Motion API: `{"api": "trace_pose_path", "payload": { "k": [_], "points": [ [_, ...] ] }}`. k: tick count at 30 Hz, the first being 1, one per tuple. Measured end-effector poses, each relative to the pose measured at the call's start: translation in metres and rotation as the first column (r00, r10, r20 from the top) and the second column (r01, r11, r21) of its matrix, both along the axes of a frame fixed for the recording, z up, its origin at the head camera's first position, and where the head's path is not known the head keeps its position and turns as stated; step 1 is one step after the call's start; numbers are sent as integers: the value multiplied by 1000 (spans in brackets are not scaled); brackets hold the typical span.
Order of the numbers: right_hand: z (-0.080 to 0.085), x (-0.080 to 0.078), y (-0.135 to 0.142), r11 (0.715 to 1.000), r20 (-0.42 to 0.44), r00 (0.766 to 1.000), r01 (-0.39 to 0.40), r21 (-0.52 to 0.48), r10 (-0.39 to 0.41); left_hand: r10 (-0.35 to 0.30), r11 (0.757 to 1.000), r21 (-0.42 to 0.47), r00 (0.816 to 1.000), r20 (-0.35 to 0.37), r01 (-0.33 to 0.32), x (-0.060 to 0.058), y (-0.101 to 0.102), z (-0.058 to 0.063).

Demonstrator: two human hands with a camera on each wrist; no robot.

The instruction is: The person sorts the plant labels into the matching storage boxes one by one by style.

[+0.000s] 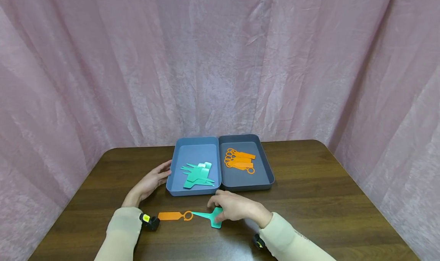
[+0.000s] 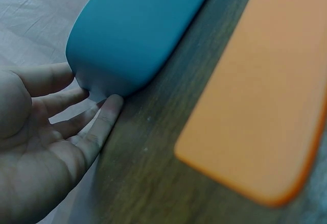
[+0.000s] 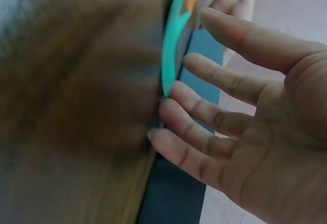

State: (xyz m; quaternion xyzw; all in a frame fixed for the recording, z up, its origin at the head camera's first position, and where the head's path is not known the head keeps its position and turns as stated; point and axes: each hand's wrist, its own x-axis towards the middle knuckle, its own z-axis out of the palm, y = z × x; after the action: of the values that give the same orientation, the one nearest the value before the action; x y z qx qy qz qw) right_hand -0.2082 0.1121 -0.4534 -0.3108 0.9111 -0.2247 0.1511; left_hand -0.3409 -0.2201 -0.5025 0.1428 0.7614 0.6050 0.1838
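My left hand (image 1: 152, 181) touches the outer left wall of the blue tray (image 1: 193, 141) with its fingertips. In the left wrist view, the fingers of that hand (image 2: 46, 147) are extended along the tray's rounded corner. My right hand (image 1: 235, 206) hovers over a green T-shaped plant label (image 1: 213, 216) on the table, covering part of it. In the right wrist view, the fingers (image 3: 194, 134) are spread and loosely bent, pinching nothing. An orange ring-ended tag (image 1: 170, 216) lies left of the green label, its ring beside the label's pointed tip.
Several green labels (image 1: 198, 174) are piled in the blue tray. A dark grey tray (image 1: 240, 182) stands against its right side, holding several orange ring-ended tags (image 1: 240, 159). Both trays sit on a brown wooden table (image 1: 309, 184), with a pink curtain (image 1: 220, 62) behind.
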Motion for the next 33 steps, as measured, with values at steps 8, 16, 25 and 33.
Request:
{"api": "trace_pose_path", "payload": {
  "k": [8, 16, 25, 33],
  "points": [
    [-8, 4, -6, 990, -60, 996, 76, 117, -69, 6, 1000, 9, 1000, 1, -6, -1, -1, -1],
    [-5, 5, -6, 986, -25, 991, 131, 100, -130, 7, 1000, 8, 1000, -4, -7, -1, -2, -3],
    [0, -2, -2, 988, 32, 995, 102, -114, -99, 8, 1000, 11, 1000, -8, -8, -1, -3, -2],
    [7, -13, 6, 941, 120, 991, 88, -327, -51, 5, 1000, 8, 1000, -11, -5, -1, -2, -3]
  ]
}}
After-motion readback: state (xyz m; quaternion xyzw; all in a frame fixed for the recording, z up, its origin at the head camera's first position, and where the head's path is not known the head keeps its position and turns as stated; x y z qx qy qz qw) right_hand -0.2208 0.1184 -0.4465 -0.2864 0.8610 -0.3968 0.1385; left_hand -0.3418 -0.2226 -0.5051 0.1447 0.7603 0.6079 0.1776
